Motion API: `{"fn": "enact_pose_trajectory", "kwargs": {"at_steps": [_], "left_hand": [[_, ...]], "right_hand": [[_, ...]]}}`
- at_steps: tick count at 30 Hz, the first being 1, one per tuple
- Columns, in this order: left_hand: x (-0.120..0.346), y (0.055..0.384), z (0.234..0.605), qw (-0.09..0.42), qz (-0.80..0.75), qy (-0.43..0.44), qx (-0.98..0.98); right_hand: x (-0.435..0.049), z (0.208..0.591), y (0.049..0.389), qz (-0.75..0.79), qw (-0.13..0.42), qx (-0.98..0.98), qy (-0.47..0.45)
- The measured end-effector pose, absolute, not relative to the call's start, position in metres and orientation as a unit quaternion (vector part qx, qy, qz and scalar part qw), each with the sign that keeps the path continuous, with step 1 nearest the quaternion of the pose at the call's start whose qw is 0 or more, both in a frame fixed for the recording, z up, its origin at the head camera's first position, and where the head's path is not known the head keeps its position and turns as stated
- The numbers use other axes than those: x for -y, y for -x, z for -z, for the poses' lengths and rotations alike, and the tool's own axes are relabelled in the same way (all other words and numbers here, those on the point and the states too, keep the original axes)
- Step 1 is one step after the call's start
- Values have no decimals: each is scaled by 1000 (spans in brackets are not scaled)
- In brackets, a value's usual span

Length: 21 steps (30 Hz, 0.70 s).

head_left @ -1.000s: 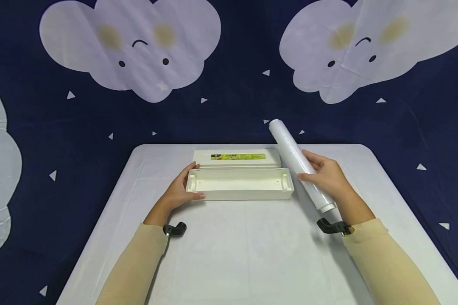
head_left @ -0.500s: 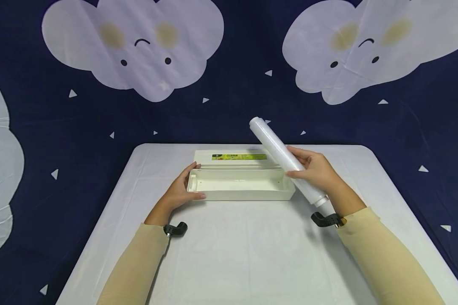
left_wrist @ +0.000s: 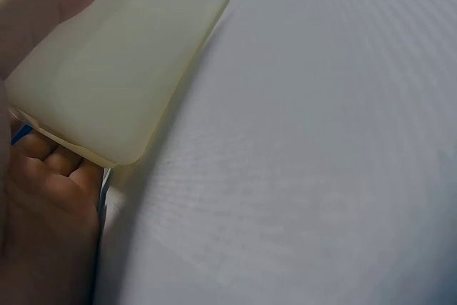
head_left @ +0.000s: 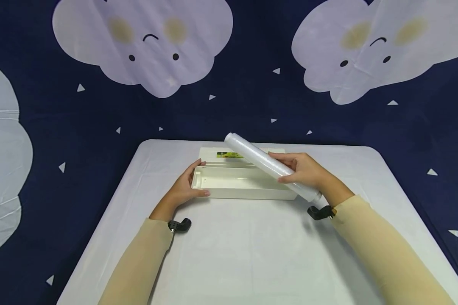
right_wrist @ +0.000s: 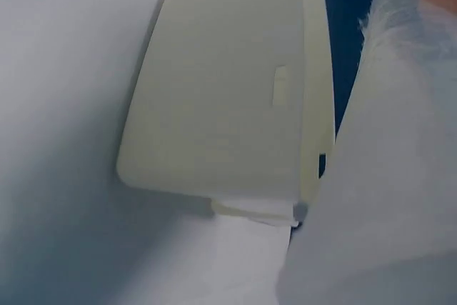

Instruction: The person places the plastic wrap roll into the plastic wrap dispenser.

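A long white dispenser box (head_left: 244, 193) stands on the table with its hollow facing up. My left hand (head_left: 181, 188) grips its left end, thumb on the front wall and fingers behind; the left wrist view shows the same box end (left_wrist: 107, 76) between thumb and fingers. My right hand (head_left: 303, 171) holds a roll of plastic wrap (head_left: 259, 159) around its middle, slanted over the right part of the box, its far end up and to the left. In the right wrist view the wrap roll (right_wrist: 400, 148) looms large beside the box (right_wrist: 221, 91).
Directly behind the box lies its white lid (head_left: 210, 154) with a green label (head_left: 229, 155), partly covered by the roll. A white cloth covers the table (head_left: 229, 250). Behind the table's far edge hangs a dark blue curtain (head_left: 248, 106) with cloud prints.
My right hand has carried the plastic wrap roll leftward, from beside the box to over its right part, and the roll leans flatter. My left hand keeps its grip on the box.
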<state>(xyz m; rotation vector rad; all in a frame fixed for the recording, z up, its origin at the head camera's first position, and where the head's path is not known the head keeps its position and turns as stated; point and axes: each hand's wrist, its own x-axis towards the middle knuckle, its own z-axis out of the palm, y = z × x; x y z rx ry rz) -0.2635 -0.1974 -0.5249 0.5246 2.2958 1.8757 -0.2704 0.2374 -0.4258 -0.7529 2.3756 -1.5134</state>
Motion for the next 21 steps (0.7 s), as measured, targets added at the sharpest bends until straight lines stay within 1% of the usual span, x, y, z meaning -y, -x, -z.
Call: {"fn": "enact_pose_trajectory", "kwargs": {"at_steps": [3,7,13,21], "left_hand": [[194,259,515,71,-629,-175,-754],[189,251,500,79,-630,-171,-753],[191,251,500,81,-636,-170,-748],[196,264,523,77,-631,-162,-755]], "right_hand": [[-231,424,273,522,133,-799,267],[-226,423,275,519,148,-795,278],[-218,423,278,494,161,-803,292],[-206,419,291,473,196,-798,317]]}}
